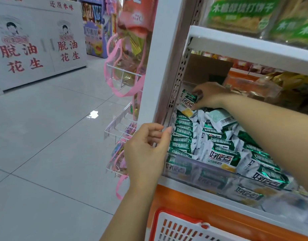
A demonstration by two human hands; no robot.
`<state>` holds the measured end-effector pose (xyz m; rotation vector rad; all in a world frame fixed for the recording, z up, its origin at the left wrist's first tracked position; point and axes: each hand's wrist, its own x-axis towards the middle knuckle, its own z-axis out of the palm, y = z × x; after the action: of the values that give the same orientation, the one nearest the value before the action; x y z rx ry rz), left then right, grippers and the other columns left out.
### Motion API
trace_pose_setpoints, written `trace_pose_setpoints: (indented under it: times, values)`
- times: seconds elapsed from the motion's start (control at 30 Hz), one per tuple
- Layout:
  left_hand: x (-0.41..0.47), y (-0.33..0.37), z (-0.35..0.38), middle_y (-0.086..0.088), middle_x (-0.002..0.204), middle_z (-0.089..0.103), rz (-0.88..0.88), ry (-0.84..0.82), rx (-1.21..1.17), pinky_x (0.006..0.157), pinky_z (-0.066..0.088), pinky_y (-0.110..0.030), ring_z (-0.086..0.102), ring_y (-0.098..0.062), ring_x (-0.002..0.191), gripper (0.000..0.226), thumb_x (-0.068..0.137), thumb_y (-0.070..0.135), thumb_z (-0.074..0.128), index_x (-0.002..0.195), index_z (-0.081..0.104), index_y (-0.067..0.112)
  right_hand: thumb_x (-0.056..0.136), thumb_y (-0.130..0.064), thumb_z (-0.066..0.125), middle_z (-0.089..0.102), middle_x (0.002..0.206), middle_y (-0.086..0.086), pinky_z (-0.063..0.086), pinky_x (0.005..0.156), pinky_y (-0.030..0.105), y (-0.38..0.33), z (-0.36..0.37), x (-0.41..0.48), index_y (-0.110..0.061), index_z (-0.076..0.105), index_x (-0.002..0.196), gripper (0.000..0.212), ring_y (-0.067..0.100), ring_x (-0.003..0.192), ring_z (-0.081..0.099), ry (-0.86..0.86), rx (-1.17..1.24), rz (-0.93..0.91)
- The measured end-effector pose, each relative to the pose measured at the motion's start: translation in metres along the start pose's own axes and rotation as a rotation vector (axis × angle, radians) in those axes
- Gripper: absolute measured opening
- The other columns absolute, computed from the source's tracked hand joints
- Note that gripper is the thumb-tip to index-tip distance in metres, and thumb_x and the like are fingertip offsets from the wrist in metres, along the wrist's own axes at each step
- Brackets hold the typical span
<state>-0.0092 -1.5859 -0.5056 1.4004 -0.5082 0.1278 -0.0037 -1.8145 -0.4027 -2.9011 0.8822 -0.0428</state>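
Observation:
A clear plastic bin [198,168] on a white shelf holds several green and white snack packets [224,156], some stacked on edge along its left side. My right hand [208,96] reaches to the back left corner of the bin and pinches one green and white packet [187,100] standing on end there. My left hand [148,150] holds the bin's front left corner, thumb on the clear side wall, fingers curled round its edge.
A white shelf board [254,44] hangs low over the bin, with green-labelled bags above. The perforated shelf upright [180,72] stands left of the bin. Wire racks [122,126] with pink-handled bags jut out to the left. A red and white basket [182,226] sits below.

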Motion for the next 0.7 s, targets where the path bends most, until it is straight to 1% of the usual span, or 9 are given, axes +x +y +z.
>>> trace_pose_setpoints:
  times: [0.1,0.2,0.27,0.33,0.37,0.43,0.47,0.53,0.7]
  values:
    - [0.0,0.0,0.001,0.02,0.078,0.065,-0.001,0.013,0.017,0.061,0.048,-0.011,0.06,0.0,0.068,0.013,0.079,0.034,0.072,0.075,0.06,0.039,0.08,-0.012,0.074,0.055,0.131,0.008,0.044,0.093,0.031,-0.001,-0.002,0.002,-0.014,0.059,0.126,0.048,0.026,0.115,0.055,-0.002,-0.039,-0.037]
    - [-0.001,0.001,0.001,0.02,0.078,0.065,-0.001,0.02,0.009,0.06,0.047,-0.01,0.06,0.0,0.067,0.013,0.08,0.032,0.073,0.076,0.061,0.037,0.087,0.003,0.059,0.062,0.117,0.01,0.053,0.077,0.029,-0.003,0.009,0.009,-0.013,0.065,0.109,0.028,0.023,0.092,0.063,0.051,-0.062,-0.026]
    - [-0.001,0.0,0.001,0.019,0.076,0.065,-0.004,0.019,-0.003,0.06,0.046,-0.01,0.06,0.0,0.066,0.012,0.08,0.031,0.073,0.076,0.063,0.035,0.088,0.004,0.051,0.062,0.11,0.008,0.054,0.078,0.034,-0.005,0.013,0.014,-0.017,0.065,0.097,0.027,0.022,0.088,0.062,0.111,-0.063,-0.017]
    - [-0.001,-0.001,0.002,0.019,0.075,0.065,-0.005,0.018,-0.006,0.061,0.047,-0.01,0.06,0.0,0.066,0.011,0.08,0.031,0.074,0.076,0.063,0.034,0.087,-0.004,0.058,0.061,0.113,0.006,0.05,0.08,0.031,-0.007,0.013,0.015,-0.017,0.063,0.101,0.019,0.021,0.093,0.059,0.149,-0.026,-0.005]
    - [-0.001,-0.001,0.002,0.019,0.075,0.065,-0.002,0.018,0.001,0.061,0.047,-0.011,0.06,0.0,0.066,0.011,0.08,0.031,0.074,0.076,0.064,0.033,0.085,-0.015,0.066,0.06,0.118,0.005,0.048,0.081,0.03,-0.007,0.012,0.014,-0.015,0.061,0.111,0.026,0.021,0.097,0.058,0.138,0.007,0.003]
    - [0.0,-0.003,0.001,0.02,0.075,0.065,0.005,0.024,0.013,0.061,0.048,-0.011,0.061,0.0,0.067,0.01,0.08,0.033,0.074,0.077,0.064,0.034,0.077,-0.035,0.076,0.057,0.126,0.004,0.046,0.083,0.029,-0.008,0.013,0.012,-0.014,0.049,0.132,0.065,0.023,0.105,0.058,0.059,0.007,0.025]
    - [0.0,-0.003,0.001,0.02,0.075,0.065,0.005,0.028,0.012,0.061,0.048,-0.011,0.061,0.0,0.066,0.011,0.079,0.033,0.074,0.076,0.064,0.034,0.074,-0.038,0.078,0.056,0.129,0.005,0.045,0.083,0.029,-0.007,0.015,0.012,-0.014,0.045,0.136,0.075,0.024,0.109,0.057,0.027,-0.015,0.033]
    - [0.0,-0.004,0.002,0.019,0.073,0.065,-0.001,0.029,-0.002,0.061,0.048,-0.012,0.06,-0.001,0.065,0.011,0.079,0.032,0.074,0.076,0.064,0.034,0.073,-0.038,0.08,0.053,0.133,0.009,0.041,0.082,0.027,-0.005,0.017,0.012,-0.01,0.043,0.137,0.078,0.025,0.114,0.054,0.014,-0.027,0.037]
    - [0.0,-0.003,0.002,0.019,0.072,0.065,0.002,0.018,-0.004,0.062,0.049,-0.014,0.061,-0.003,0.066,0.01,0.079,0.031,0.074,0.076,0.064,0.034,0.076,-0.031,0.078,0.049,0.135,0.007,0.035,0.082,0.026,0.003,0.018,0.01,-0.012,0.048,0.132,0.066,0.022,0.114,0.05,0.018,0.028,-0.035]
